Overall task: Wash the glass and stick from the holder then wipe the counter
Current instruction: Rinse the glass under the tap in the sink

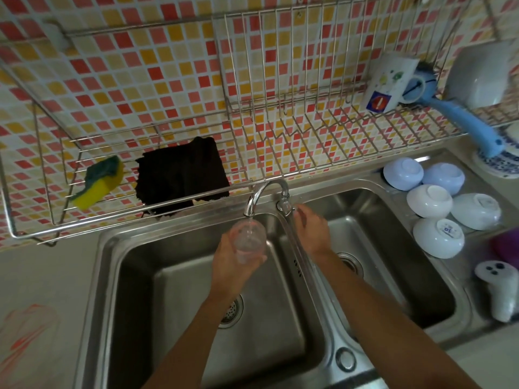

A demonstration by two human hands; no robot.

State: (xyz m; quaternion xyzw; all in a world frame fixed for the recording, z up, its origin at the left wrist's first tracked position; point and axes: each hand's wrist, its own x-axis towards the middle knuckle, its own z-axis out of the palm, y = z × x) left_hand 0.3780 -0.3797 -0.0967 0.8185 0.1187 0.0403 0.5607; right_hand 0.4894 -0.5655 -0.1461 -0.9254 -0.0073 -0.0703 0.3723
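- Glass (249,239), clear and empty-looking, was held upright over the left basin of the steel sink (118,276), its mouth just under the spout of the faucet (265,193); any water stream was too faint to make out.
- The left hand (234,265) was wrapped around the lower part of the glass, fingers closed on it from the near side.
- The right hand (310,227) reached over the divider between the two basins, its fingertips at the faucet's handle; whether it was clasping the handle or only touching it could not be told.
- Stick could not be made out anywhere.
- On the sink's right drainboard lay five bowls (429,202) turned upside down, clustered and touching one another.
- Near the drainboard's front edge sat a white bottle-like object (497,290).
- Above the sink's back edge hung a wire rack (295,108) on the tiled wall; at its left end lay a yellow-and-green sponge (97,182) beside a dark cloth (182,172).
- At the rack's right end leaned a white mug (389,82) and a blue-handled brush (474,122).
- The counter (42,304) left of the sink carried a faint orange mark near its front edge.
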